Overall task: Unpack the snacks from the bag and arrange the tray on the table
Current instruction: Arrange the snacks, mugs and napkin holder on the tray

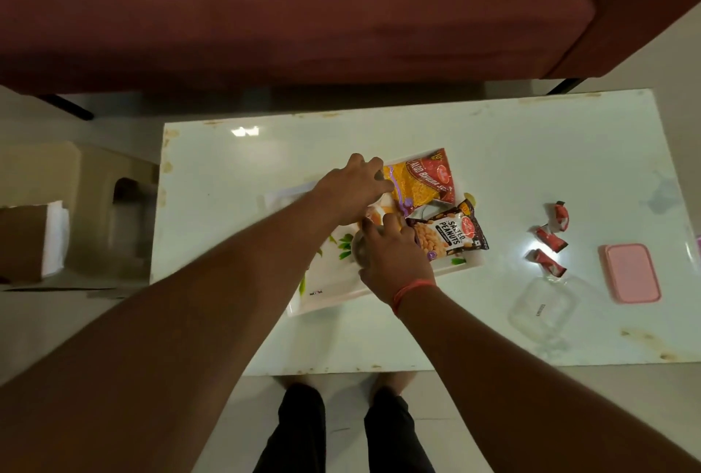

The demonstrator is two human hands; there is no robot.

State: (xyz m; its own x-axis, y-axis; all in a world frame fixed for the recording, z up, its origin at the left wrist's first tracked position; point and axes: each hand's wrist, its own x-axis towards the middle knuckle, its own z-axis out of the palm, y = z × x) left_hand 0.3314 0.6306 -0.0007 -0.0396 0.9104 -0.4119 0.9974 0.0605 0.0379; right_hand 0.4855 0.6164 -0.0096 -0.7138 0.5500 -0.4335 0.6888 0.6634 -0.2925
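Left hand (354, 188) grasps sev packet (417, 184) | right hand (394, 256) grips bowl (360, 252) on tray (330, 290) | step: arranging | next, I seat both squarely.

A: What finish is the table (417, 328) showing?
B: A glossy white top, reflecting light and wearing rough at its edges.
A: And the containers?
B: The lid (631, 272) is looking like matt pink plastic; the box (542, 311) is showing clear plastic.
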